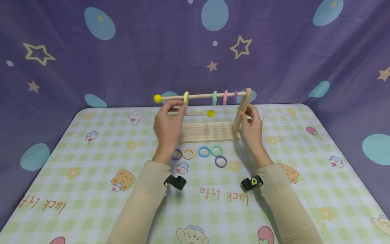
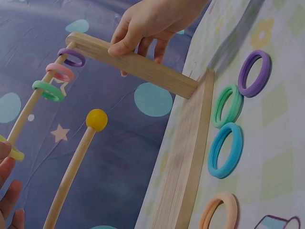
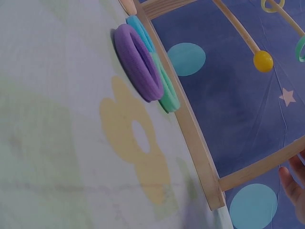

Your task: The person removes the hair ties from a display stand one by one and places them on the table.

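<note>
My left hand [image 1: 169, 122] pinches a yellow ring [image 1: 186, 97] that sits around the upper wooden rod [image 1: 201, 96], nearer its yellow ball end [image 1: 157, 98]. Farther right on this rod hang a green ring [image 1: 214, 98], a pink ring [image 1: 225, 97] and a purple ring [image 1: 236, 97], close to the upright. My right hand [image 1: 252, 123] grips the wooden upright [image 1: 241, 112] of the stand from the right side, thumb on its near face. A lower rod [image 1: 196, 114] ends in another yellow ball [image 1: 211, 113]; its left part is hidden behind my left hand.
On the checked tablecloth in front of the wooden base [image 1: 210, 132] lie several loose rings: a blue ring [image 1: 204, 151], a green ring [image 1: 216, 151], an orange ring [image 1: 188, 154] and a purple ring [image 1: 220, 162]. Another purple ring [image 1: 177, 155] is partly behind my left wrist.
</note>
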`<action>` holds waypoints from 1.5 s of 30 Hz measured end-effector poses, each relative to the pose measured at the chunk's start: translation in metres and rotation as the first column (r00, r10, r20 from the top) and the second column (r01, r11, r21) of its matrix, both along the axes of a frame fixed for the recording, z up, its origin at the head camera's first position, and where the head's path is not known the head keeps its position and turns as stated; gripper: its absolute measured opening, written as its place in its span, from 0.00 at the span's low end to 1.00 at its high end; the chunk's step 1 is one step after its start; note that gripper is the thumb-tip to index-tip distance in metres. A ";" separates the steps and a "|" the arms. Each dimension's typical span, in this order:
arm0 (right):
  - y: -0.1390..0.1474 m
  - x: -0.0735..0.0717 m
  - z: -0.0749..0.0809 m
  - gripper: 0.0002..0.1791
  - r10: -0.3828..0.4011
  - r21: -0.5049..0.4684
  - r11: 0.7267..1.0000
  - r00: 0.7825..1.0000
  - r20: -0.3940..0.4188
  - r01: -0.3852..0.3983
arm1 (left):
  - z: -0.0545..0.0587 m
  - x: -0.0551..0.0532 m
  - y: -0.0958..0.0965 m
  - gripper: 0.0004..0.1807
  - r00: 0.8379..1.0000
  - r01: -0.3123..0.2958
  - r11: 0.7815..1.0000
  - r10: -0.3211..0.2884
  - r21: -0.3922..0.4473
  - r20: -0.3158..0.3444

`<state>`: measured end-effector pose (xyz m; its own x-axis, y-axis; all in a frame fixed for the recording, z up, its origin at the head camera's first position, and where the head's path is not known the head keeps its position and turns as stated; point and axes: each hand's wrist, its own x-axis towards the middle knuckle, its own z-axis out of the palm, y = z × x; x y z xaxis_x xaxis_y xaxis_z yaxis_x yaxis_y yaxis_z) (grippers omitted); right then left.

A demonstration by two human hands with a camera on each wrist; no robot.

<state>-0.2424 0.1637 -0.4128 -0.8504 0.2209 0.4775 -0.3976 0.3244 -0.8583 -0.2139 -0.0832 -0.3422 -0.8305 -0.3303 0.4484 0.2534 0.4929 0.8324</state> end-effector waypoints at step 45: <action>0.000 0.002 0.002 0.22 0.000 -0.003 1.000 1.000 0.010 0.000 | -0.005 0.004 -0.039 0.14 0.993 -0.115 0.985 0.114 0.125 0.012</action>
<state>-0.2408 0.1638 -0.4113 -0.8549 0.2222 0.4688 -0.3894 0.3223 -0.8629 -0.2098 -0.1218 -0.3473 -0.7858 -0.4768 0.3939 0.1976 0.4100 0.8904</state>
